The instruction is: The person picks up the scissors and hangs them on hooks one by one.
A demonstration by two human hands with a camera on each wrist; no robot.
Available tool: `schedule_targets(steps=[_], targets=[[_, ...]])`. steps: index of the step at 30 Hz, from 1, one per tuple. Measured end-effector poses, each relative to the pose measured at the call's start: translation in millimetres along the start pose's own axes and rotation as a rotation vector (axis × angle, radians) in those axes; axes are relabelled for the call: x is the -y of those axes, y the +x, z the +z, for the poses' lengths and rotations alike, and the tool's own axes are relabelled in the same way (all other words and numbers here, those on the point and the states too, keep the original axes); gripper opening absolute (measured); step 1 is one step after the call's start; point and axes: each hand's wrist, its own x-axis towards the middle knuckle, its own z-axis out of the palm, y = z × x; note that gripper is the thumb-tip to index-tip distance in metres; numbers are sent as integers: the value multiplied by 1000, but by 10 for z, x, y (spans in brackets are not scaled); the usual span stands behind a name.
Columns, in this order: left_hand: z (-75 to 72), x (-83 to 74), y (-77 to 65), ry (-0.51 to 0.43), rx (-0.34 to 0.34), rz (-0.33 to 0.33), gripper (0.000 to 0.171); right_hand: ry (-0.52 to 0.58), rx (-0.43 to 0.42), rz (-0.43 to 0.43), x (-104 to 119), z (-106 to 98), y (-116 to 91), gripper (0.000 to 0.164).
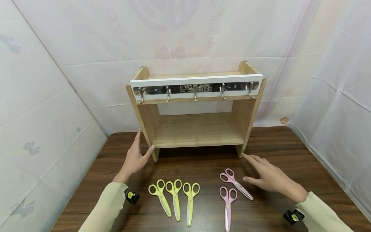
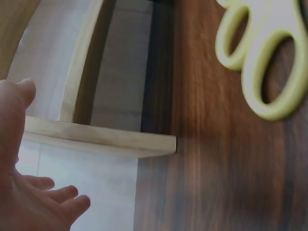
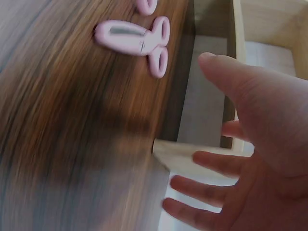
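Note:
A small wooden shelf stands upright at the back of the table, with a white board of metal hooks across its upper front. My left hand is at its left side panel, fingers spread and thumb overlapping the panel's lower front in the head view. On the other side, my right hand reaches with straight fingers toward the foot of the right side panel. Neither palm has anything in it. Pink scissors lie just left of the right hand, a second pink pair nearer the front.
Three yellow-green scissors lie side by side on the dark wood table, front of the shelf's left half. White patterned cloth hangs behind and along both sides.

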Motion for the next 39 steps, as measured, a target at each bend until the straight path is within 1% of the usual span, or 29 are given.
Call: schedule_targets(steps=[4, 7, 12, 15, 20, 25, 31, 35, 39], targets=[[72, 19, 74, -84, 23, -56, 90, 31, 66, 44, 114, 35, 11, 74], [139, 50, 100, -132, 31, -75, 86, 33, 106, 54, 191, 79, 4, 71], [199, 50, 108, -131, 46, -87, 75, 53, 180, 76, 296, 134, -24, 65], [208, 45, 115, -130, 54, -98, 68, 73, 199, 79, 331, 157, -40, 63], [200, 48, 130, -107, 44, -109, 60, 82, 193, 82, 351, 204, -70, 62], [197, 28, 158, -91, 35, -100, 54, 82, 185, 71, 348, 250, -114, 58], [204, 20, 193, -69, 3, -75, 49, 25, 134, 39, 346, 289, -143, 53], [205, 32, 198, -71, -2, -68, 50, 1, 98, 9, 332, 311, -139, 42], [209, 48, 198, -79, -1, -59, 50, -10, 52, -16, 306, 339, -130, 26]])
